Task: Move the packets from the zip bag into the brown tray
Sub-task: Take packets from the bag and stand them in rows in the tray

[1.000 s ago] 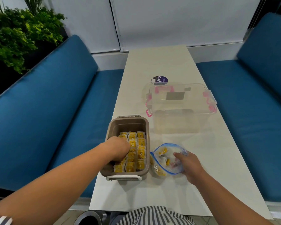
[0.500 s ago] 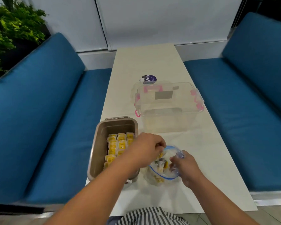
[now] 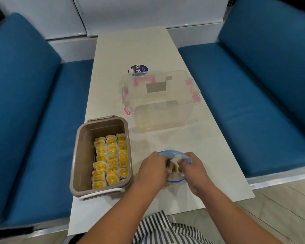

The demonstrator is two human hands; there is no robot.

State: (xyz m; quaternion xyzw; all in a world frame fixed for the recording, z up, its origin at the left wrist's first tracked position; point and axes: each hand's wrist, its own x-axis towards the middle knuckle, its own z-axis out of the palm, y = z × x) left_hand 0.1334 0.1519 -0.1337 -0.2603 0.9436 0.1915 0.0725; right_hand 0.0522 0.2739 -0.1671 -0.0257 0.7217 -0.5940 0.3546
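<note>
A brown tray (image 3: 81, 152) with white handles stands at the table's near left, holding rows of several yellow packets (image 3: 111, 159). To its right lies a clear zip bag (image 3: 173, 154) with a blue rim, a few yellow packets showing inside. My left hand (image 3: 152, 169) reaches into the bag's mouth with curled fingers; what it grips is hidden. My right hand (image 3: 192, 169) pinches the bag's right rim and holds the mouth wide.
A clear plastic box (image 3: 162, 101) with pink latches stands behind the bag in the middle of the white table (image 3: 130, 46). A round purple-labelled tub (image 3: 139, 69) sits behind it. Blue benches (image 3: 25, 103) flank the table on both sides.
My left hand has left the brown tray and moved right into the zip bag's mouth. My right hand has stayed on the bag's rim. The camera has shifted.
</note>
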